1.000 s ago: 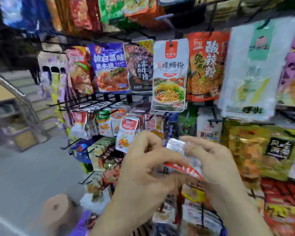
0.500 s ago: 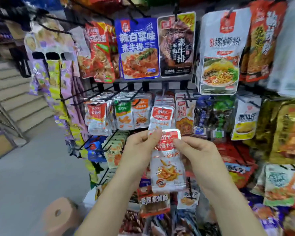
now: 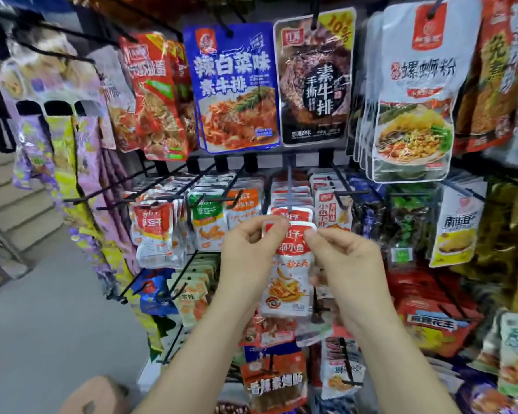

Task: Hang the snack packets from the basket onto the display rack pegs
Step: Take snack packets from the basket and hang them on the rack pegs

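A small white and red snack packet [image 3: 287,279] hangs upright between my two hands in front of the display rack. My left hand [image 3: 248,249] pinches its top left corner. My right hand [image 3: 344,258] pinches its top right corner. The packet's top edge sits just below the tip of a grey peg [image 3: 289,186] that carries a row of matching red and white packets [image 3: 290,212]. The basket is out of view.
Black wire pegs [image 3: 174,198] stick out to the left, loaded with small packets [image 3: 156,231]. Larger bags, such as a blue one [image 3: 234,88], hang on the row above. A round brown stool [image 3: 99,395] stands at the bottom left, with stairs [image 3: 15,189] beyond.
Both hands have carried the packet up and closer to the rack, from a crumpled hold at chest height to upright just under the peg with the matching packets.
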`<state>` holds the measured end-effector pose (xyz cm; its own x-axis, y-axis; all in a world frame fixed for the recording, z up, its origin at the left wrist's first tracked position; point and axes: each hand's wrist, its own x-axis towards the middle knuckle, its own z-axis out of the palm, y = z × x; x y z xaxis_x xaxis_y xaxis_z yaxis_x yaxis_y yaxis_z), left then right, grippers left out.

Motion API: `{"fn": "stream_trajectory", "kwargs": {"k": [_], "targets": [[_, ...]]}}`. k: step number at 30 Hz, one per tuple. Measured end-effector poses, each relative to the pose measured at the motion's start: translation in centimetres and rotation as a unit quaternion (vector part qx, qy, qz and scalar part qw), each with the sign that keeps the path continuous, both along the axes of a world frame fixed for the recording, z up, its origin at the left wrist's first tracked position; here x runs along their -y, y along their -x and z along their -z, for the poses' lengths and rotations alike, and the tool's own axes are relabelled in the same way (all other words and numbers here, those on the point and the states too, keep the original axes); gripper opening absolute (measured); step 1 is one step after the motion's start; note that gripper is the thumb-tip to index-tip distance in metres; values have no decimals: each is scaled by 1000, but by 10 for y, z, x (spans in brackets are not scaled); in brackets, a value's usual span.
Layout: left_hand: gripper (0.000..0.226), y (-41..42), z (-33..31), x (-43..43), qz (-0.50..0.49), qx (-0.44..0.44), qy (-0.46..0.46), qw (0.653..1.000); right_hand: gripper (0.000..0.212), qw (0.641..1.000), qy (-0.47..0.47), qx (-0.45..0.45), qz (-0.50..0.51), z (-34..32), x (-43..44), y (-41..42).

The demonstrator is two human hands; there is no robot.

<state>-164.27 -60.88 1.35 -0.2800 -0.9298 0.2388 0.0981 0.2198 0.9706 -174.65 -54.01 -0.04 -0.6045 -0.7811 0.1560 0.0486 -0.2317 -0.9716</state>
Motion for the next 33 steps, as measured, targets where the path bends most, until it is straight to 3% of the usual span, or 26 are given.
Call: {"fn": "stream_trajectory", "kwargs": {"k": [6,9,17,25,26,30,33], "targets": [[18,24,1,21,-46,-5,32,998,15,998,12,-7,54,-2,23,10],[12,28,6,31,-56,0,19,998,12,998,10,0,61,-2,30,13],[14,22,0,45,-9,44,17,999,16,994,3,-34,100,1,37,10],[9,19,2,45,-86,165,209,960,10,975,6,-129,180,9,44,4],[14,17,5,44,-90,163,223,957,4,972,-1,-147,183,10,43,3],[66,5,26,34,-27,175,178,968,54,975,-64,-185,107,21,29,-3],[93,2,42,31,50,158,119,979,63,988,-44,-145,-15,31,23,-7]]}}
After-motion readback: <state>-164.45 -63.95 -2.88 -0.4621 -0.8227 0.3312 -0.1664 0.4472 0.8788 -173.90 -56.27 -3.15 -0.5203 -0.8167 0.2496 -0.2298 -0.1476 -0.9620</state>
